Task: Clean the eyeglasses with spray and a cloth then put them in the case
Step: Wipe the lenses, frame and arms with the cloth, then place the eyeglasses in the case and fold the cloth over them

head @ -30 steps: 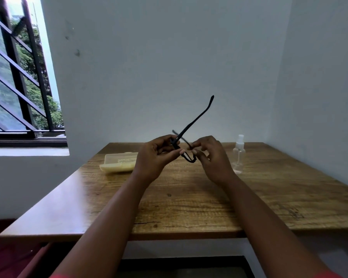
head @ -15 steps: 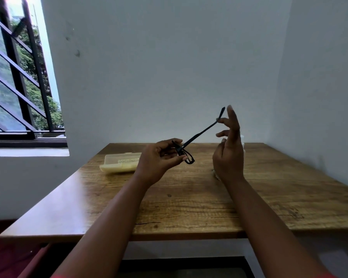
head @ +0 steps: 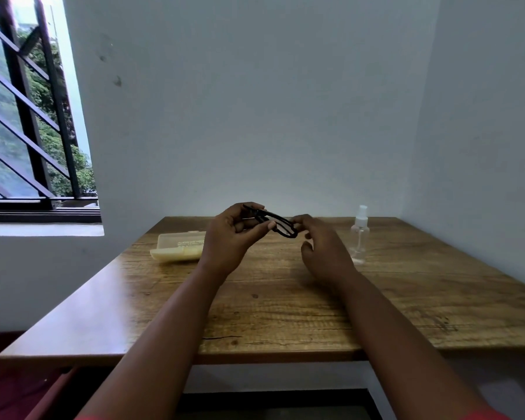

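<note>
- The black eyeglasses [head: 278, 223] are held in the air above the far middle of the tabletop [head: 285, 307], lying roughly level between the two hands.
- The left hand [head: 232, 237] holds the frame's left end: its grip is narrow, thumb and curled fingers pinched round the dark frame.
- The right hand [head: 322, 247] is at the frame's other end, at about 3 o'clock from the left hand. Its fingertips reach the frame's right end, fingers loosely bent; whether they pinch it or only touch it I cannot tell.
- A pale yellow case [head: 179, 247] lies on the tabletop at about 9 o'clock from the glasses, partly hidden behind the left hand.
- A clear spray bottle [head: 359, 236] stands upright at about 3 o'clock from the glasses, just beyond the right hand.
- Both forearms reach in from the near edge; a barred window [head: 28, 116] shows at about 10 o'clock.
</note>
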